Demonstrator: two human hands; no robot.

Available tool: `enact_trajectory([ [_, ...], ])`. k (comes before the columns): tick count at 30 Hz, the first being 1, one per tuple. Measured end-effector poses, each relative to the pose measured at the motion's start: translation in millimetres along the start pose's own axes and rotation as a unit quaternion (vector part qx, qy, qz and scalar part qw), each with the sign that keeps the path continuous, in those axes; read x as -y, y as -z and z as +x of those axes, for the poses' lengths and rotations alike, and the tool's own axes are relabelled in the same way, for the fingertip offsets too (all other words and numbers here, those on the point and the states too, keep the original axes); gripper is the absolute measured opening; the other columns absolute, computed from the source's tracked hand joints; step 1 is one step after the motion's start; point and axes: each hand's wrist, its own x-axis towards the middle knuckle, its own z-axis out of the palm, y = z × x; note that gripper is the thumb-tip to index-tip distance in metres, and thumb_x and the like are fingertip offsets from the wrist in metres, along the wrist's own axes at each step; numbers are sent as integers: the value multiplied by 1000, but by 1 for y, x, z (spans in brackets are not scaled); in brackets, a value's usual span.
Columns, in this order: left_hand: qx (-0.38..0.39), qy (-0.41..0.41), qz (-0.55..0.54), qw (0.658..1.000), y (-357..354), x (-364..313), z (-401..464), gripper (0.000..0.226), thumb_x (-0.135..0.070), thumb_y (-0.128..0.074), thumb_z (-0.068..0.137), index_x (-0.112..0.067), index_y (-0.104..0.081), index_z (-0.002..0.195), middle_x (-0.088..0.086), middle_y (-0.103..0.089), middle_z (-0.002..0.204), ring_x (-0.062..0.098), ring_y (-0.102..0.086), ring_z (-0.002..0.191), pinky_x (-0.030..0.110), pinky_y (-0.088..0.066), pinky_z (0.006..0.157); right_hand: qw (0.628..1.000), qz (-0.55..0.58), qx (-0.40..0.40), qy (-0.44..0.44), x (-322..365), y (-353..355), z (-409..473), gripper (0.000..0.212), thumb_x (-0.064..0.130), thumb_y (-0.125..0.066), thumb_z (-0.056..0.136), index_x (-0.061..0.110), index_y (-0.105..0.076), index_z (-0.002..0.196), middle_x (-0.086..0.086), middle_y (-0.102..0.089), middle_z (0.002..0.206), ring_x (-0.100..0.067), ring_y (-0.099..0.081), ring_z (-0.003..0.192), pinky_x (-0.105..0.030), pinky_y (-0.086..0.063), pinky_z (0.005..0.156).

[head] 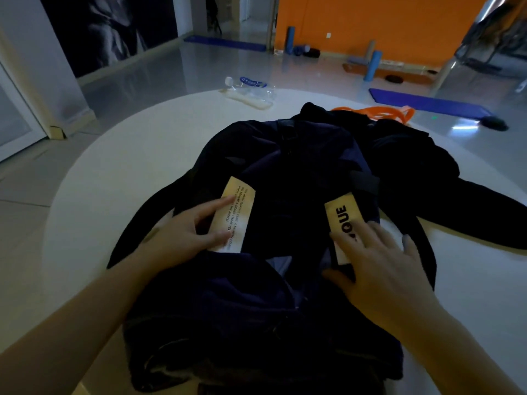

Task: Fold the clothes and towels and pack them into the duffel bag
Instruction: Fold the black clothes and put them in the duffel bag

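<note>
Dim light fills the room, so the dark cloths in the middle of the frame are hard to separate from each other. On the round white desk [119,155] lies a dark navy duffel bag [299,172], soft and slumped, with its lower edge cut off by the bottom of the frame. Whether its zipper is open I cannot tell. Two pale yellow labels are on the bag: the left label [232,213] carries small print too blurred to read, and the right label [343,223] shows big black letters, partly hidden under the fingers. The left hand [185,232] rests flat with straight fingers touching the left label. The right hand [376,269] lies with spread, straight fingers on the right label; neither hand holds anything. A black garment [427,166] spreads to the right of the bag, and an orange strap [379,112] lies behind it. At the upper centre a clear plastic bottle [251,86] lies on the desk edge. Blue mats [427,102] lie on the glossy floor before an orange wall [370,21].
</note>
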Motion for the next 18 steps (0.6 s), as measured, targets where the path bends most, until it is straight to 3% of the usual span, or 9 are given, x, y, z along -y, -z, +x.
enact_trajectory([
  [3,-23,-14,28,999,-5,4,2,63,-27,-69,84,-54,-40,133,-19,-47,128,-1,-53,109,23,-50,90,985,120,-7,-125,-11,2,3,67,47,-65,82,25,-36,139,-7,-50,127,-29,-52,111,-38,-48,81],
  [7,-45,-23,33,998,-2,-4,7,66,-17,-73,82,-50,-45,131,-12,-55,127,4,-61,103,31,-54,89,919,366,-33,-144,-20,3,15,66,15,-71,83,33,-35,136,4,-62,113,-15,-62,95,-36,-54,77],
  [9,-72,-43,4,996,-2,-13,11,71,-8,-73,80,-40,-44,136,-12,-59,120,3,-64,96,25,-56,80,865,478,-65,-137,-22,9,17,69,6,-69,84,36,-34,135,3,-66,104,-10,-66,87,-34,-58,72],
  [11,-97,-66,-42,992,1,-26,13,72,-4,-72,79,-35,-42,137,-13,-63,111,1,-66,90,17,-55,71,789,594,-96,-125,-21,26,16,69,-1,-67,83,34,-35,133,-1,-68,92,-10,-69,80,-30,-59,65],
  [13,-97,-70,-114,986,7,-38,8,68,-7,-72,77,-37,-47,132,-8,-68,105,5,-68,90,20,-56,69,730,665,-114,-110,-19,41,15,67,-2,-66,82,33,-36,130,-4,-68,90,-8,-70,77,-24,-58,60],
  [14,-90,-61,-157,982,11,-41,5,65,-10,-72,74,-38,-50,129,-6,-70,104,10,-69,91,24,-57,70,721,676,-106,-104,-17,46,12,66,-2,-67,81,34,-37,129,-6,-68,91,-9,-70,77,-23,-57,60],
  [16,-73,-44,-184,979,11,-42,-5,62,-14,-71,71,-36,-54,126,-7,-72,104,15,-69,94,29,-59,73,752,647,-61,-109,-7,45,5,63,3,-66,83,36,-37,129,-7,-69,100,-10,-70,81,-26,-59,66],
  [18,-52,-31,-103,993,0,-34,-13,60,-12,-70,79,-33,-51,132,-11,-71,107,10,-67,99,23,-56,77,887,453,-1,-91,3,33,-5,64,22,-66,88,39,-29,138,-1,-65,115,-10,-67,92,-31,-57,78],
])
